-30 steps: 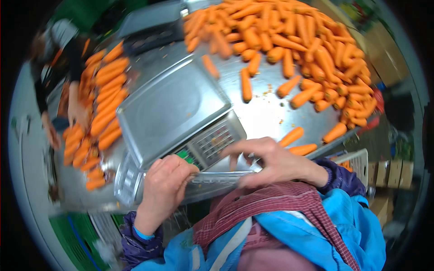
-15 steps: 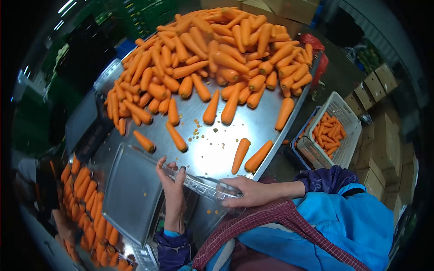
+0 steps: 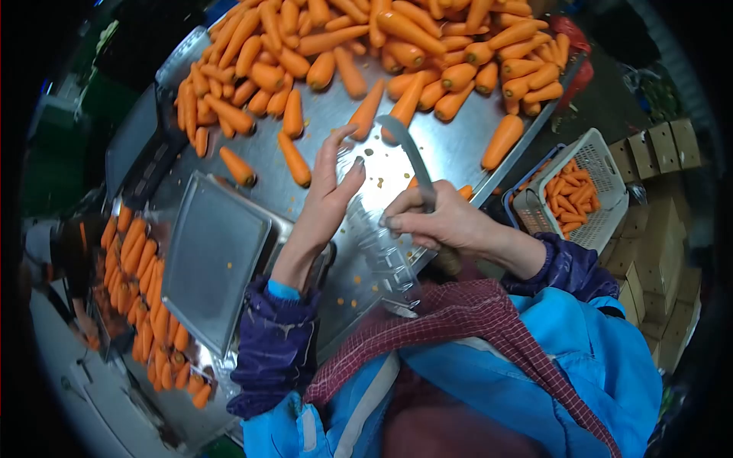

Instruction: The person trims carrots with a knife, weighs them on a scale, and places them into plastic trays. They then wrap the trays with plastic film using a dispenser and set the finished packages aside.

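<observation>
Along the steel counter's (image 3: 328,111) near side, the right grip (image 3: 439,220) is closed on one curved, grey-bladed tool (image 3: 417,159); the left grip (image 3: 328,191) is spread open at one ridged, clear-plastic tray (image 3: 383,259), contact unclear. Bare metal separates both from smooth, heaped carrots (image 3: 336,38). Beyond the right edge stands one perforated basket (image 3: 608,195).

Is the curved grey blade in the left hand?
No, the right hand grips the curved grey blade, while the left hand is at the clear plastic tray.
</observation>
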Demonstrator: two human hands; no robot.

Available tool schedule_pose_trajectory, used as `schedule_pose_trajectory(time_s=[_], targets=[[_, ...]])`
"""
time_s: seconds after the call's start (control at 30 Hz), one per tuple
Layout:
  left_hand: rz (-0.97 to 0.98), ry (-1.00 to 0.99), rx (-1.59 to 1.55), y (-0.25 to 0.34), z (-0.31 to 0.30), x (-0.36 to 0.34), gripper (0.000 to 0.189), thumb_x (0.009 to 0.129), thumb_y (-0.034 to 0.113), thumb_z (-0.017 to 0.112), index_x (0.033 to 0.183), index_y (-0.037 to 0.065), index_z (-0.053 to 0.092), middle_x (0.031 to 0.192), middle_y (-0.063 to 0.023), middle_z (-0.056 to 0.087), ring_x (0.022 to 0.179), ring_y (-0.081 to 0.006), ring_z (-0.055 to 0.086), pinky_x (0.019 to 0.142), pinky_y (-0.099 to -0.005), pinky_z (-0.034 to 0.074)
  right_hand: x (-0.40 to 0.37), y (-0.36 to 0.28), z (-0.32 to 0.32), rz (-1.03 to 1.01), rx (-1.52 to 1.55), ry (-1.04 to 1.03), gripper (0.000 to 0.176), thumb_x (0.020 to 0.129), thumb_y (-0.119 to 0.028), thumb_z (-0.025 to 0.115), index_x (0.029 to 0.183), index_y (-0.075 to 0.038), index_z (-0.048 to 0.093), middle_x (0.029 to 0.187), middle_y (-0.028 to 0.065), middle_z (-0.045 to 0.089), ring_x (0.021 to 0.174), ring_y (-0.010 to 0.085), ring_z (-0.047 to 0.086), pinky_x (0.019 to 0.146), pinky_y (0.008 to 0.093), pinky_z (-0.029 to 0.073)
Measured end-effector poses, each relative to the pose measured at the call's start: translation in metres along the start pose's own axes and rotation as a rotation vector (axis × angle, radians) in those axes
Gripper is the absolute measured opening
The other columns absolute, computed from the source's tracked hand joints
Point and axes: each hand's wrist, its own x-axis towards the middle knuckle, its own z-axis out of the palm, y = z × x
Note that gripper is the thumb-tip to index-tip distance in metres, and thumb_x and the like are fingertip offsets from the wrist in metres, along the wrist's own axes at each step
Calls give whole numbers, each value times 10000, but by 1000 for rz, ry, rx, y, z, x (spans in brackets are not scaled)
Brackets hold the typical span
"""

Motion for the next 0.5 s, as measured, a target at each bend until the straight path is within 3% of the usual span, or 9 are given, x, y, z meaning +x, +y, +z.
schedule_pose_trajectory(time_s=[0.33,0.4,0.5], targets=[[16,-15,29,5,6,1,498,896,277,479,1318,41,360,1255,-177,410,1224,-279,350,1050,-391,241,2,-9,-11,-7,-44,-50,194,858,-147,609,861,45,637,681,46,618,432,49,461,380,182,331],[29,-57,61,1,5,2,541,902,365,456,1365,129,305,1274,-174,369,1230,-277,322,1022,-395,253,1,-13,-11,-20,-104,-69,182,846,-130,597,855,48,634,677,47,616,433,49,458,382,188,334],[43,-47,80,1,8,1,563,896,375,458,1367,111,297,1279,-173,368,1237,-277,318,1023,-401,250,-1,-15,-13,-43,-148,-86,199,841,-134,583,836,59,632,666,59,611,429,56,451,395,193,346]])
